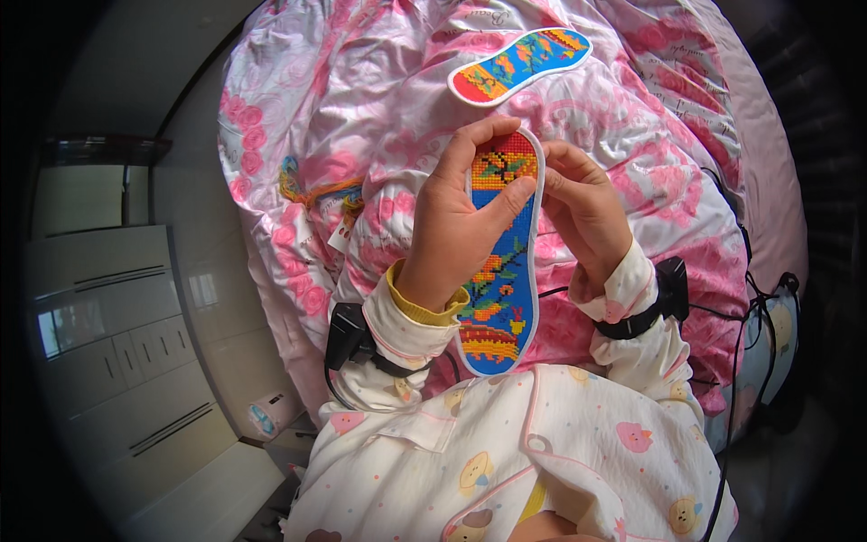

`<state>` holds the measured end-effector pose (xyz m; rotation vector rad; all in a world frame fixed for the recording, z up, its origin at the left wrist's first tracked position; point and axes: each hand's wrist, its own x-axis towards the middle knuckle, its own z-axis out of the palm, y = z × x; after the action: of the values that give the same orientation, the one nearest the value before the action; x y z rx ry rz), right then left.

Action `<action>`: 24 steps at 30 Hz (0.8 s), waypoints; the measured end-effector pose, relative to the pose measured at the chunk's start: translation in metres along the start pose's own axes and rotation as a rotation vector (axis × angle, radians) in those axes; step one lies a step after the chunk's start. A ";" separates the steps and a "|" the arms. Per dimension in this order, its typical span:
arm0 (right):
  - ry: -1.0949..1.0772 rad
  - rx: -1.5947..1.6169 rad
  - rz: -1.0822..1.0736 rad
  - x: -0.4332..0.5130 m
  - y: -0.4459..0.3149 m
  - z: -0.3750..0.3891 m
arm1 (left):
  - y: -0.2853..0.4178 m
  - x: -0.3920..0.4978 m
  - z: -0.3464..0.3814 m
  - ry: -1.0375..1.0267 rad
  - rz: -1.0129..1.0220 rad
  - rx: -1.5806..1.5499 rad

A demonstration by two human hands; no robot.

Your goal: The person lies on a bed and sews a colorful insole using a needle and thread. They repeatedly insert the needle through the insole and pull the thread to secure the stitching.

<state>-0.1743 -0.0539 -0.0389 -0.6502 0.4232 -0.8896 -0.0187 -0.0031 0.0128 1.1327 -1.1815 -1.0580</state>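
My left hand (457,220) grips a cross-stitched insole (498,271), its thumb flat on the stitched face and its fingers behind and over the top end. The insole stands lengthwise before me, blue with flowers, a red and yellow upper end and a white bound edge. At its upper right edge, my right hand (582,210) has thumb and forefinger bent against the white binding. Whether a needle or thread is between those fingertips cannot be seen. A second, matching insole (521,66) lies face up on the bedding beyond my hands.
Rumpled pink-and-white floral bedding (406,88) spreads before me. Coloured embroidery thread (318,193) lies at the left, near a small white tag (341,237). Black cables (752,305) run down the right side. Pale drawers (122,339) stand at the left, and a tissue pack (271,414) is low beside the bed.
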 end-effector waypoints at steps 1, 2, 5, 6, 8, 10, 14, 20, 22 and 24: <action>0.006 -0.009 -0.004 0.000 0.000 0.000 | 0.000 0.000 0.000 0.004 -0.011 0.004; 0.022 -0.023 -0.005 0.000 0.000 0.000 | 0.000 0.000 0.001 0.007 -0.012 0.007; 0.050 -0.009 0.030 -0.002 -0.001 0.003 | -0.001 0.000 0.001 0.011 -0.023 -0.005; 0.049 -0.015 0.028 -0.003 -0.002 0.004 | -0.001 -0.001 0.001 0.012 -0.029 -0.011; 0.057 -0.033 0.031 -0.004 -0.003 0.007 | -0.002 -0.001 0.001 0.016 -0.033 -0.026; 0.097 -0.059 0.032 -0.005 -0.004 0.008 | -0.004 -0.002 0.001 0.016 -0.036 -0.033; 0.093 -0.063 -0.015 -0.005 -0.006 0.010 | -0.008 -0.002 0.003 0.006 -0.053 -0.057; 0.365 -0.725 -0.458 -0.006 -0.002 0.017 | -0.011 0.000 0.002 -0.001 0.028 0.025; 0.303 -1.028 -0.696 -0.009 -0.003 0.019 | -0.011 0.000 0.001 -0.022 0.043 0.044; 0.215 -1.239 -0.800 -0.009 -0.007 0.020 | -0.012 -0.003 0.001 -0.060 0.017 0.020</action>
<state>-0.1716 -0.0425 -0.0190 -1.9589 0.9529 -1.4270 -0.0204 -0.0022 0.0008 1.1112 -1.2496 -1.0753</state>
